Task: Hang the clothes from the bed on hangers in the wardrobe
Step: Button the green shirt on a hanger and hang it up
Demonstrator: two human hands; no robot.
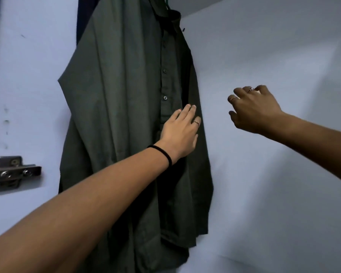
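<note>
Pale blue-white wardrobe panels point(274, 174) fill your view, one at the back right, another on the left point(28, 95); a metal hinge point(10, 172) is screwed to the left panel, low at the frame's left edge, with small dark marks on the panel above it.

Dark green shirt point(126, 125) hangs inside the wardrobe, just left of centre; buttoned placket faces you, slightly turned to the right; collar sits at the top, with a thin green hanger hook point(166, 2) just visible above it; rail is out of frame; a darker navy garment point(83, 20) shows behind the shirt's upper left shoulder; hem drops to the lower part of the frame, partly behind your forearm.

Your left hand point(180, 133) lies flat on the shirt front, just below the lowest visible button; fingers straight and together, pressing the cloth, not gripping; a ring on one finger, a black band point(161, 152) round the wrist; forearm comes in from bottom left across the shirt's lower half.

Your right hand point(254, 109) is apart from the shirt, in front of the back panel; fingers loosely curled, holding nothing; two rings visible; arm enters from the right edge.
</note>
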